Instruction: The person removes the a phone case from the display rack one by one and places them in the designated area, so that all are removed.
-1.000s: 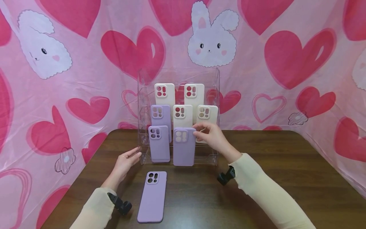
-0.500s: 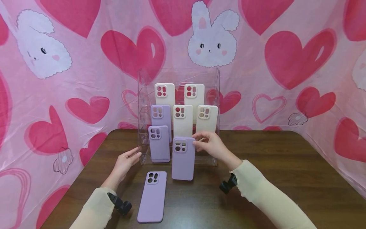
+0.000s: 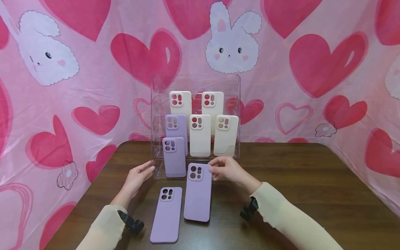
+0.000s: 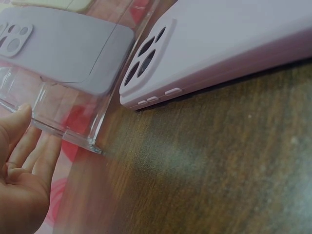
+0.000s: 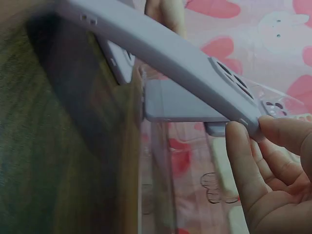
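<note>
My right hand [image 3: 229,171] pinches a purple phone case [image 3: 198,194] by its upper right corner. That case tilts in front of the stand, and the right wrist view shows its top end raised off the table. A second purple phone case [image 3: 166,215] lies flat on the table, just to its left. My left hand [image 3: 137,177] holds the left edge of a clear acrylic display stand [image 4: 73,134], thumb on one side and fingers on the other. On the stand's lowest tier leans another purple case [image 3: 174,161].
Higher tiers carry one more purple case [image 3: 176,130] and several white cases, among them a white case [image 3: 200,139] in the middle. The brown wooden table [image 3: 300,180] extends to both sides. A pink heart-and-bunny cloth [image 3: 268,83] hangs behind.
The right hand has drawn the purple case off the stand's lowest tier, down and towards me, its bottom swinging forward. The left hand has stayed at the stand's edge.
</note>
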